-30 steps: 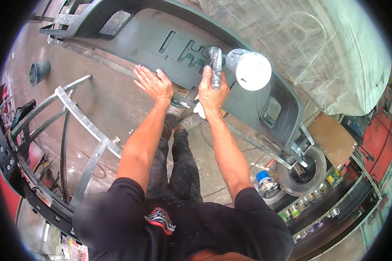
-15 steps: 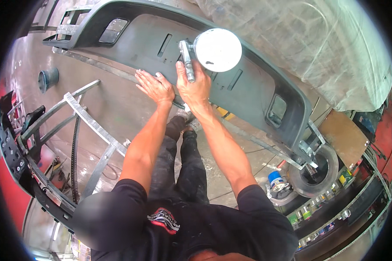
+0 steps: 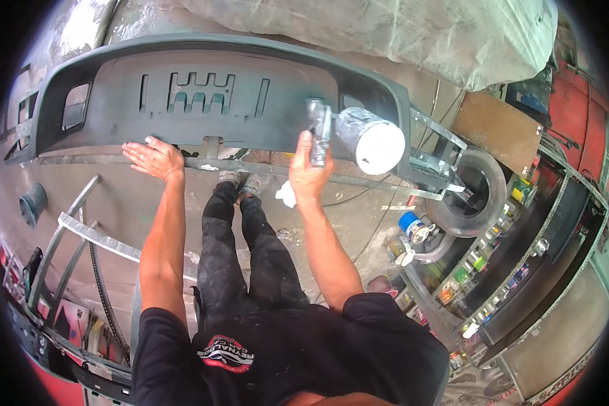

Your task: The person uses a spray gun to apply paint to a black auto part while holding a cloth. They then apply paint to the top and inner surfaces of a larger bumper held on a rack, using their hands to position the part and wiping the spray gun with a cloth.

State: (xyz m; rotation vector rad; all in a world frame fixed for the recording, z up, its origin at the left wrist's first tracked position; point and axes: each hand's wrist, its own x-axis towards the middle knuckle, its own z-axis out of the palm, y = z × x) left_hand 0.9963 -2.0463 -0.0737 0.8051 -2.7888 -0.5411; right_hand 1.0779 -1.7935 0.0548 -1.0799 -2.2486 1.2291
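Observation:
A long dark grey bumper-like panel (image 3: 111,101), with slots in the middle and openings at both ends, lies on a metal stand (image 3: 413,191) in front of me. My right hand (image 3: 309,174) grips a metal spray gun (image 3: 319,125) with a large white-lidded cup (image 3: 379,145), held over the panel's right half. My left hand (image 3: 154,158) is open, palm down with fingers stretched out, at the panel's near edge left of centre; whether it touches the edge I cannot tell. My legs show between my arms.
Plastic sheeting (image 3: 419,34) covers something beyond the panel. At right are a tyre (image 3: 482,189), a brown board (image 3: 494,128), several cans (image 3: 418,229) and a shelf rack (image 3: 548,223). At left stand a metal frame (image 3: 81,229) and a dark bucket (image 3: 32,204). Hoses lie on the floor.
My view has swung, so the panel appears more level. My hands have moved apart: the left leftward along the near edge, the right with the spray gun toward the panel's right end.

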